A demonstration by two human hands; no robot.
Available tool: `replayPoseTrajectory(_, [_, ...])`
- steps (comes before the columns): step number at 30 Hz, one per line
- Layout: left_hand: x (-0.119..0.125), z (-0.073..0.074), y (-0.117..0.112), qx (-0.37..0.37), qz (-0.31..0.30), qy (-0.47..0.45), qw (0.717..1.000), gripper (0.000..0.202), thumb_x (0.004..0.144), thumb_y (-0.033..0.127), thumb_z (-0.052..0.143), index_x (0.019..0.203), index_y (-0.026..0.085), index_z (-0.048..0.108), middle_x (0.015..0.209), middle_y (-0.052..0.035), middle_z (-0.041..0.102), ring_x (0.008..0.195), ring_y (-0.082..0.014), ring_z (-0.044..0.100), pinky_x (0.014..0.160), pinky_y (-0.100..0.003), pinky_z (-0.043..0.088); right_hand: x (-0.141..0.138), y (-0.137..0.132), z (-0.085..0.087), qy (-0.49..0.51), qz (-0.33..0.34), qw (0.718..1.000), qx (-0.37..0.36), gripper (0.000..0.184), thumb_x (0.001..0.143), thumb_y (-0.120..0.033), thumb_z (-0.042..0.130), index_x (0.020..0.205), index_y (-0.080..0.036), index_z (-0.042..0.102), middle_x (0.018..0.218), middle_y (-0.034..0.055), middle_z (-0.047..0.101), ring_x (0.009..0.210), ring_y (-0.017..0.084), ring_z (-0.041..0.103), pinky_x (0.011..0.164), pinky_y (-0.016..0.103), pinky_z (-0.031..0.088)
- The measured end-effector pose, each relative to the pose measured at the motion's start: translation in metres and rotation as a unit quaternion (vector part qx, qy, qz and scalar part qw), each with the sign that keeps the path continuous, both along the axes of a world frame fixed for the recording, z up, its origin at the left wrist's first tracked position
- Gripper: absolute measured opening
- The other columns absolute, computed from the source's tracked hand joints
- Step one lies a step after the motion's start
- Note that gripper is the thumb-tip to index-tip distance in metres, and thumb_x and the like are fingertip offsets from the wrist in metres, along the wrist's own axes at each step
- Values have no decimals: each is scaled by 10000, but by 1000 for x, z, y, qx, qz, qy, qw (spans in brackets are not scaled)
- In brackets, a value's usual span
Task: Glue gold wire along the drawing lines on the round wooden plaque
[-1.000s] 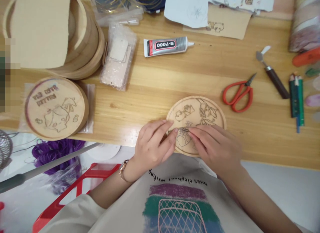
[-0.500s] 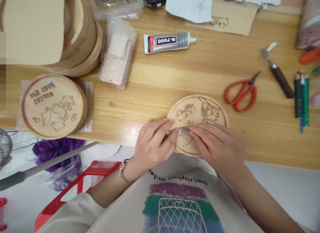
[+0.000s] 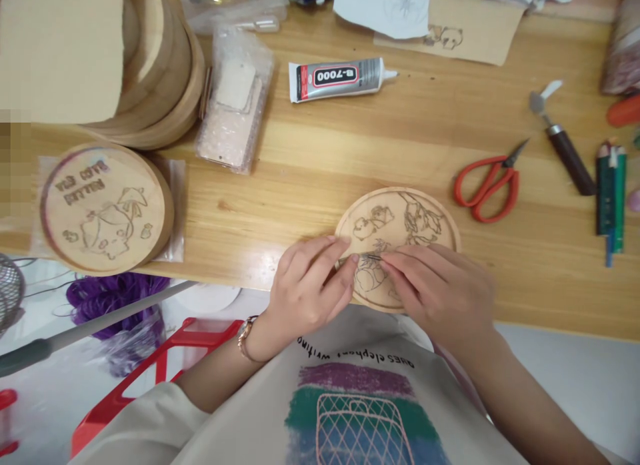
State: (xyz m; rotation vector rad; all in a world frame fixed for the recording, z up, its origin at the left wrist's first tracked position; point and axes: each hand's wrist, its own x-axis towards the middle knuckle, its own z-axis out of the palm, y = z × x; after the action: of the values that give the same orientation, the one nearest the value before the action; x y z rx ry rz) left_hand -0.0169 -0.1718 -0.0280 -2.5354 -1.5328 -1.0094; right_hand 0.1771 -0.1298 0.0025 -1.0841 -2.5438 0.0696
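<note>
A round wooden disc (image 3: 400, 226) with line drawings burnt or drawn on it lies at the near edge of the wooden table (image 3: 320, 165). My left hand (image 3: 307, 285) rests on the disc's left rim, fingers pinched together on one end of a thin dark wire or strand (image 3: 369, 257). My right hand (image 3: 440, 292) covers the disc's lower right part and pinches the strand's other end. The two sets of fingertips almost meet over the drawing.
Red scissors (image 3: 485, 180), a craft knife (image 3: 563, 144) and green pencils (image 3: 611, 192) lie to the right. A glue tube (image 3: 340, 78) and a plastic packet (image 3: 235, 105) are behind. A second engraved disc (image 3: 103, 208) and stacked wooden hoops (image 3: 160, 72) sit left.
Both hands stay pinched over the disc. The view has shifted slightly, so the table's things sit a little higher and further right in the picture.
</note>
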Motion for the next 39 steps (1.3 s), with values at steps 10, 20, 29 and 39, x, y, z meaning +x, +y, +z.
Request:
replayPoseTrajectory(10, [-1,0,0,-3,-2,2,1000,180,803,141,685,981,152,663,1074,-108,703,1043,-247,595,861,-406,540,-1,2,1,8,2,1000,-1,41,844,-121,645,847,-162,653,782,31,753,653,155,653,567,287,464])
replayPoseTrajectory(20, [0,0,1,0,4,3,1000,156,817,152,672,971,173,661,1073,-86,702,1037,-233,597,857,-396,541,0,2,-2,10,3,1000,3,48,847,-128,641,819,-162,660,775,33,750,634,143,639,558,275,455])
replayPoseTrajectory(29, [0,-1,-1,-7,6,-10,1000,190,810,150,681,996,181,661,1080,-85,701,1051,-233,594,865,-396,541,1,1,-1,21,-6,1000,0,51,862,-153,627,837,-169,669,770,30,745,645,133,647,581,262,481])
replayPoseTrajectory(39, [-3,-4,-4,-3,13,-46,999,207,775,134,707,977,146,661,1028,-102,704,1009,-242,597,855,-406,558,2,2,3,11,-7,1000,10,40,855,-152,640,840,-162,676,781,36,751,647,140,655,580,264,483])
